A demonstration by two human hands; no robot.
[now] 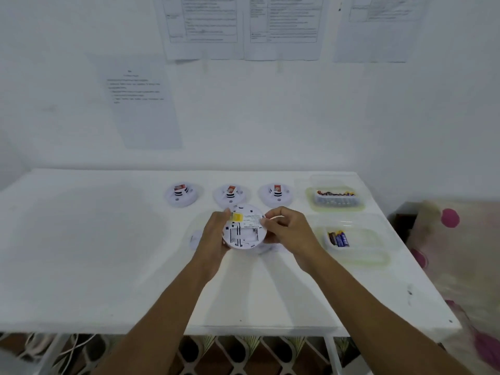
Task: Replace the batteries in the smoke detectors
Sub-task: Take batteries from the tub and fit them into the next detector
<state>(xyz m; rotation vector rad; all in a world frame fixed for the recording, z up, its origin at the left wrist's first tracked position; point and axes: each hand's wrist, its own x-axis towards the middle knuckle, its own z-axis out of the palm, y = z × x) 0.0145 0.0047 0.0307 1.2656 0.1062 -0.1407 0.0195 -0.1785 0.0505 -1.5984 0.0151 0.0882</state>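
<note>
Your left hand grips the smoke detector by its left rim, your right hand pinches its right edge, back facing up above the table; its bay looks empty, so steady it left-handed and match polarity marks

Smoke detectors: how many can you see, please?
4. Three in a back row: left detector, middle detector, right detector. The fourth detector is gripped by left hand and right hand. Others may hide beneath.
</note>
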